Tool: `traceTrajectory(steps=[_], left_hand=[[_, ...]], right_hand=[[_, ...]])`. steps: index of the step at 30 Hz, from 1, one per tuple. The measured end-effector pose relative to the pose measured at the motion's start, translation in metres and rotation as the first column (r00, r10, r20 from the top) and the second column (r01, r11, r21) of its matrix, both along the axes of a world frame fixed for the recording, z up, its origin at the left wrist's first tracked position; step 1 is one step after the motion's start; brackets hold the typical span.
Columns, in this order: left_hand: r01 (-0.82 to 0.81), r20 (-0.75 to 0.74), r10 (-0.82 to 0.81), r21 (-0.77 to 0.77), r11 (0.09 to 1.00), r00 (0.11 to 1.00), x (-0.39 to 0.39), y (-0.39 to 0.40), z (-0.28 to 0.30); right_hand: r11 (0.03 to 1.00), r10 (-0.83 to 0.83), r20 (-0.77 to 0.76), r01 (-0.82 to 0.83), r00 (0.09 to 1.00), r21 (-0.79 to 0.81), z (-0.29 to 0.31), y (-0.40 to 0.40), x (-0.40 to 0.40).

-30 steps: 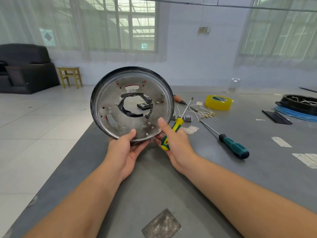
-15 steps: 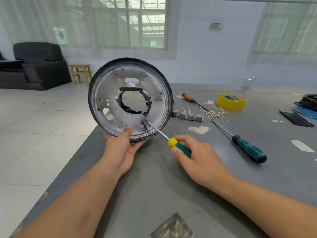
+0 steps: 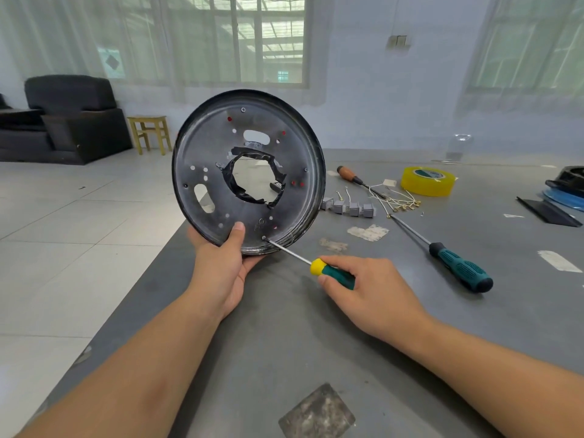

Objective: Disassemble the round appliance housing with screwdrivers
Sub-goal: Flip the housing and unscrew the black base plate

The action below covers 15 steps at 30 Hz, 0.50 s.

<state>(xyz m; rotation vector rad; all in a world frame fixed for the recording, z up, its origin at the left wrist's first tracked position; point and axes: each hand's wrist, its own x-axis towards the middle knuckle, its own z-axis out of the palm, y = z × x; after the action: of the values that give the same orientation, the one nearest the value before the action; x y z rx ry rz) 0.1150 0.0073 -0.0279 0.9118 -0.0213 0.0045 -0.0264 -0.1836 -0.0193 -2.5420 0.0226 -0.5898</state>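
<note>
- Head view: the left hand (image 3: 221, 267) holds the round grey metal appliance housing (image 3: 248, 172) upright by its lower rim above the grey counter (image 3: 316, 336), thumb pressed on its face; its grip is closed on the rim
- The right hand (image 3: 369, 295) pinches the green-and-yellow screwdriver (image 3: 328, 271); its tip touches a screw near the housing's lower edge
- A second teal-handled screwdriver (image 3: 458, 268), yellow tape roll (image 3: 428, 181) and small grey connectors (image 3: 350, 207) lie on the counter

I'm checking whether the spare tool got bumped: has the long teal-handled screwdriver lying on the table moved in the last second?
No. The teal screwdriver still lies with its tip by the brass terminals, just as before; only the camera shifted.
</note>
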Motion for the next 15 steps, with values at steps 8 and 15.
traceTrajectory(steps=[8, 15], left_hand=[[-0.028, 0.035, 0.027, 0.05, 0.998, 0.999, -0.003, 0.001, -0.001], [-0.093, 0.205, 0.045, 0.231, 0.969, 0.978, -0.004, -0.002, -0.007]], right_hand=[[0.998, -0.012, -0.053, 0.016, 0.998, 0.064, 0.002, 0.001, 0.0], [0.783, 0.147, -0.257, 0.046, 0.955, 0.62, 0.017, 0.008, 0.005]])
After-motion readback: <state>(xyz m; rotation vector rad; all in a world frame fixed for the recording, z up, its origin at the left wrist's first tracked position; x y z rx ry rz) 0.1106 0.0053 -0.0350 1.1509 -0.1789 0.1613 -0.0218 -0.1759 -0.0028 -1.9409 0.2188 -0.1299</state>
